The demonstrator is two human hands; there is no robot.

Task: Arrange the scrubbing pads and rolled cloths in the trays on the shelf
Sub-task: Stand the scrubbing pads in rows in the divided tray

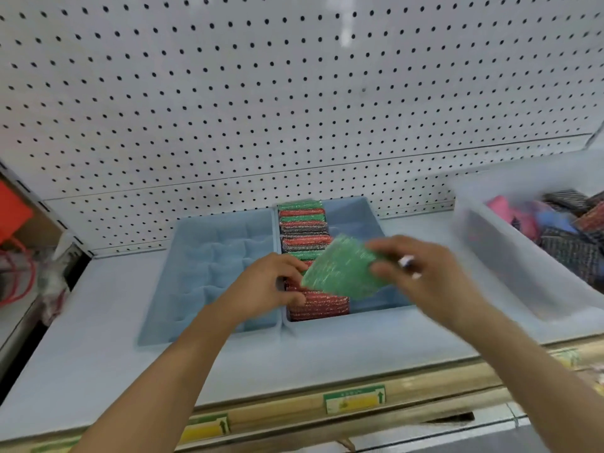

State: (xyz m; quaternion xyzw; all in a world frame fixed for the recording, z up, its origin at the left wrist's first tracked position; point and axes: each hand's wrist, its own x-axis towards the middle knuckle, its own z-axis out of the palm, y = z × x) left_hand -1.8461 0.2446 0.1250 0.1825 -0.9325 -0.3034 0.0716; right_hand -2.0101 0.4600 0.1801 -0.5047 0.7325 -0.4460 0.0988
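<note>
- Two blue trays sit side by side on the white shelf [98,305]; the left tray [209,276] shows only bare compartments, and the right tray [353,217] holds a row of scrubbing pads [304,230] standing on edge along its left side, red, green and dark, running from far to near.
- The right hand [421,276] pinches a green scrubbing pad [343,269] by its right edge, tilted above the right tray; motion blur smears the fingers and a small white and dark patch on them cannot be made out.
- The left hand [271,282] rests with curled fingers on the near pads of the row, hiding several; whether it grips one cannot be told.
- A clear bin [510,266] at the right is cut off by the frame edge; its contents are a blurred jumble of pink, blue and dark pieces.
- Shelf-edge labels [354,398], yellow and green with a dark arrow, carry print too blurred to read.
- Red items at the far left [13,217] are cropped and unclear.
</note>
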